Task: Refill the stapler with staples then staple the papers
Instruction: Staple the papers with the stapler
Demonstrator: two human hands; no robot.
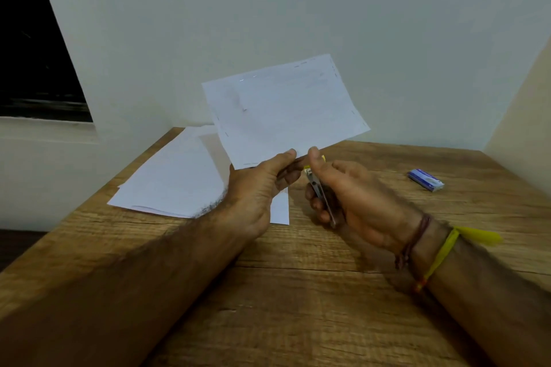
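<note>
The right hand (343, 188) hides most of the stapler (319, 191).

The wooden surface (298, 292) stands against a pale wall, its grain showing cracks. A loose stack of white sheets (173, 182) lies spread at its far left corner, overlapping unevenly. A small blue box (425, 180) lies flat well apart, toward the right edge.

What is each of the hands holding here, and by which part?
The left hand pinches the raised paper at its bottom edge; the right hand grips the stapler around its body.
</note>
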